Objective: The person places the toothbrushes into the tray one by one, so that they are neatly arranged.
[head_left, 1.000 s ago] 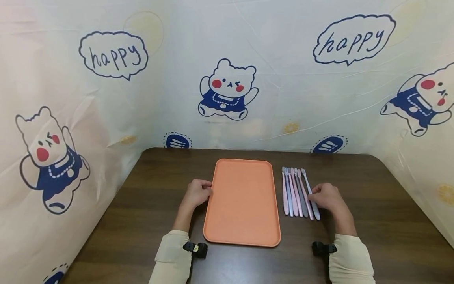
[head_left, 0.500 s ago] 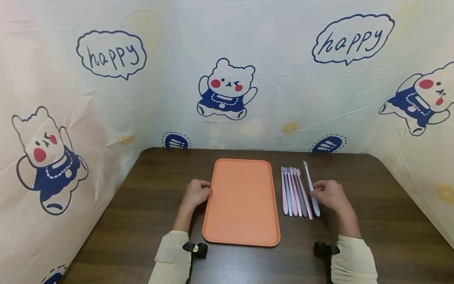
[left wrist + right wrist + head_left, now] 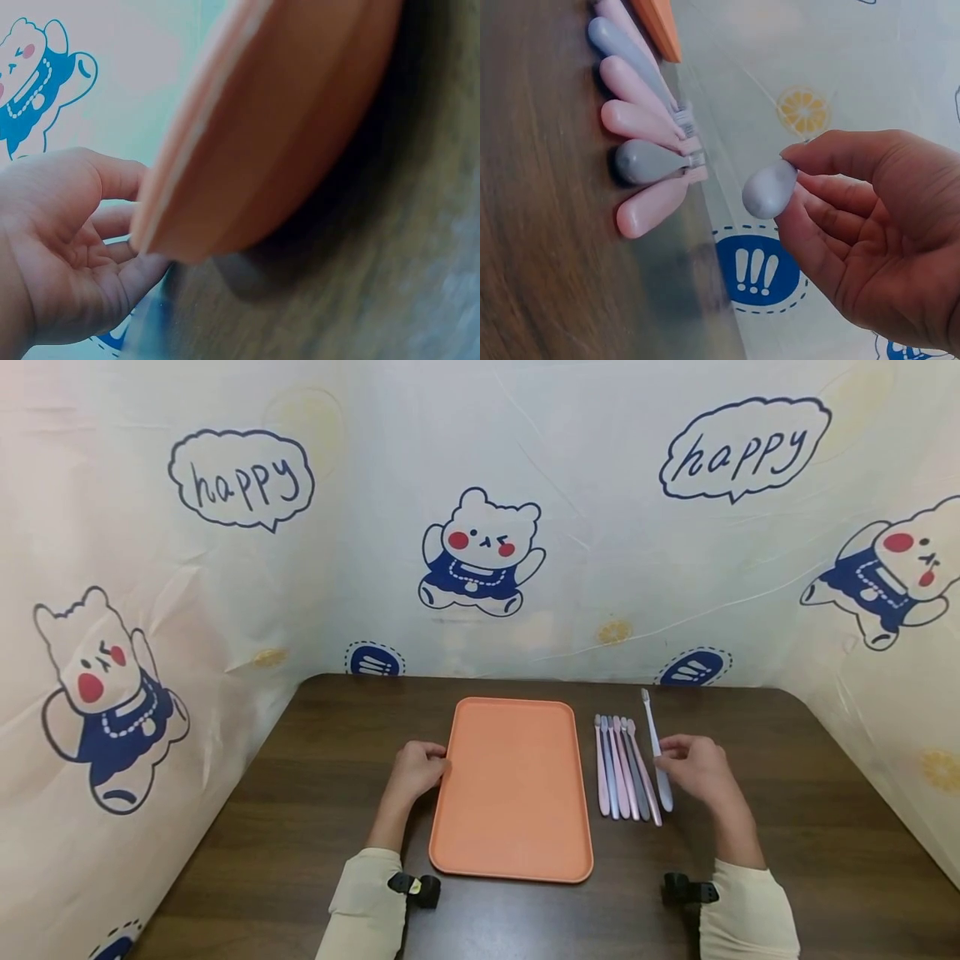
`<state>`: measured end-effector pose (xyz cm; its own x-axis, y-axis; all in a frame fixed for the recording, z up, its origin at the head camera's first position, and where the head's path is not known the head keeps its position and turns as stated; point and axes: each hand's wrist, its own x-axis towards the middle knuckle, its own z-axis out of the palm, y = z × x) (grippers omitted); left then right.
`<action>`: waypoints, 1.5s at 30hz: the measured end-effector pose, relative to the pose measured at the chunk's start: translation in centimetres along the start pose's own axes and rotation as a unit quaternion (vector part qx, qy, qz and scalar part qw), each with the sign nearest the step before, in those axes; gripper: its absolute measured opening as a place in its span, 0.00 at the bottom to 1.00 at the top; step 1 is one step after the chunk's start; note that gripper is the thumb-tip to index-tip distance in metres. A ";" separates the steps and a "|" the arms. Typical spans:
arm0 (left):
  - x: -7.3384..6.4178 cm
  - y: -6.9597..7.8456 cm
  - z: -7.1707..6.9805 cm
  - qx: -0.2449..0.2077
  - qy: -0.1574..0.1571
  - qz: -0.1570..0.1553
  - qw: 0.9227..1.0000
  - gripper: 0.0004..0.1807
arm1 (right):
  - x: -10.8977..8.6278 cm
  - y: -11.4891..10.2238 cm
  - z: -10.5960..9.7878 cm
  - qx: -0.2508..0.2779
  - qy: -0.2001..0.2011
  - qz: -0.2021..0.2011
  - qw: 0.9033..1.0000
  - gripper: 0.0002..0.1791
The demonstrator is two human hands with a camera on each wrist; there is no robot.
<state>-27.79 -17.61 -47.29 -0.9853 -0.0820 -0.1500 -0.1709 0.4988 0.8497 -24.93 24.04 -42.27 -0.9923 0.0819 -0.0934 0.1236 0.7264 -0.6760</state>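
My left hand (image 3: 416, 770) grips the left rim of an orange tray (image 3: 513, 789). The left wrist view shows thumb and fingers at the tray's edge (image 3: 217, 172). On the right, my right hand (image 3: 696, 768) pinches a pale blue-grey toothbrush (image 3: 650, 720) between thumb and fingers. Its bristle head points to the table's far side, and the rounded handle end (image 3: 769, 192) faces the right wrist camera. Left of it, apart from it, several pink, blue and grey toothbrushes (image 3: 622, 785) lie side by side, handles toward me.
The dark wooden table (image 3: 330, 760) bears all of this. A patterned cloth (image 3: 585, 568) with bears and speech bubbles stands behind it and along both sides. The row of toothbrushes lies close to the tray's right edge.
My right hand has lifted the rightmost toothbrush away from the row, a little to the right and toward the far side. The left hand and the tray have stayed in place.
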 end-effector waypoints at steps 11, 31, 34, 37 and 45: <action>0.1 0.0 0.0 0.009 0.007 -0.002 1.000 0.17 | -0.5 -1.1 0.1 0.003 0.016 -0.019 1.000 0.20; 0.3 -0.5 0.1 0.010 0.014 -0.003 1.000 0.11 | -0.8 -3.1 1.1 0.039 0.012 -0.023 0.999 0.19; 0.3 -0.5 0.0 0.008 0.012 -0.003 1.000 0.11 | -0.7 -3.1 1.3 0.044 0.009 -0.021 0.999 0.19; 0.3 -0.6 0.0 0.005 0.011 -0.004 1.000 0.11 | -0.7 -3.2 1.4 0.050 0.008 -0.018 0.999 0.20; 0.2 -0.5 -0.1 -0.007 0.005 -0.008 1.000 0.11 | -0.7 -3.2 1.4 0.077 -0.006 -0.014 0.997 0.22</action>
<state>-27.87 -17.93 -47.73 -0.9824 -0.0983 -0.1590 -0.1868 0.4847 0.8545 -24.62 20.75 -41.07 -0.9953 0.0541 -0.0804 0.0966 0.6144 -0.7831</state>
